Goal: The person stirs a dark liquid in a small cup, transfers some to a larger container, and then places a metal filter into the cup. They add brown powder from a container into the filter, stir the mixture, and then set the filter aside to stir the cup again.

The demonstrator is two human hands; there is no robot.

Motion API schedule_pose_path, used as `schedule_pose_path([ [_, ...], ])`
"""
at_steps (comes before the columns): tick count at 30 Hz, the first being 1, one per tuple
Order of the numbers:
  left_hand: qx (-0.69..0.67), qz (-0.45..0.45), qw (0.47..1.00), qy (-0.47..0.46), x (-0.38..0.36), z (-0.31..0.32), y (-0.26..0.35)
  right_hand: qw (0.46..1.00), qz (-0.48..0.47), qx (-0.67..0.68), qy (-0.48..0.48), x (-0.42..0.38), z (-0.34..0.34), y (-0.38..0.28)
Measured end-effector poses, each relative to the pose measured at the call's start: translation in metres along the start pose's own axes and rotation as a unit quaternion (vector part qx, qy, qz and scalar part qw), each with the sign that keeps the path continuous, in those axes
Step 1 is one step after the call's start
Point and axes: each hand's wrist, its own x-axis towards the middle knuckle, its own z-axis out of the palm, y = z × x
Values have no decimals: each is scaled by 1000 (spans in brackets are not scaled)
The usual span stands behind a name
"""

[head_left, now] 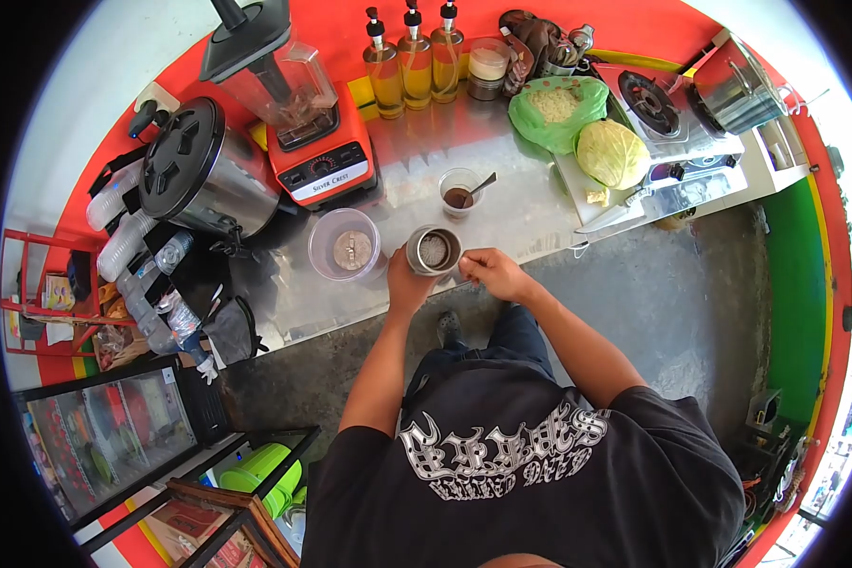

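Note:
A round steel mug point(434, 250) with greyish, grainy contents is held over the counter's front edge. Around its left side wraps my left hand point(409, 287). The closed fingers of my right hand point(498, 275) grip at the mug's right side, where a handle may be hidden beneath them. Just left of the mug stands a clear plastic tub point(324, 248) with a patch of pale brown powder at its bottom. Behind the mug is a clear plastic cup point(452, 180) holding brown powder, with a spoon point(484, 183) leaning out of it.
A red blender point(324, 170) and a large steel pot with a black lid point(241, 185) stand at left. Several pump bottles point(415, 71) line the wall. At right are a cabbage point(612, 154), a green bag point(577, 114), a knife point(615, 214) and a stove point(677, 133).

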Motion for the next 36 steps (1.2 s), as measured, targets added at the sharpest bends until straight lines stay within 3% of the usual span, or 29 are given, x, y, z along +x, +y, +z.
schedule_pose_path([
  [3, 3, 24, 999, 27, -1, 1, -3, 997, -21, -14, 66, -2, 1, -3],
  [6, -14, 4, 1000, 5, 1, 1, 0, 1000, 7, 6, 15, 0, -1, -3],
  [9, -2, 34, 999, 27, 1, 0, 3, 998, -13, -31, 55, -2, -1, -4],
  [14, -10, 14, 1000, -6, -1, -1, 3, 999, -11, -14, 37, -3, 1, -3],
  [17, 17, 15, 999, 29, -1, -1, 0, 999, -17, -23, 39, -2, -1, -2],
  [26, 1, -23, 999, -22, -2, -6, 14, 999, -5, -15, 41, -5, 1, -3],
  [31, 42, 17, 999, 16, 0, -1, 2, 996, -7, -65, 58, -4, -1, -7],
  [34, 28, 19, 999, 18, -4, -1, 4, 999, 0, -37, 10, -4, 0, -7],
  [36, -3, 22, 999, 28, -1, 0, 6, 993, -25, -92, 76, -3, -1, -8],
])
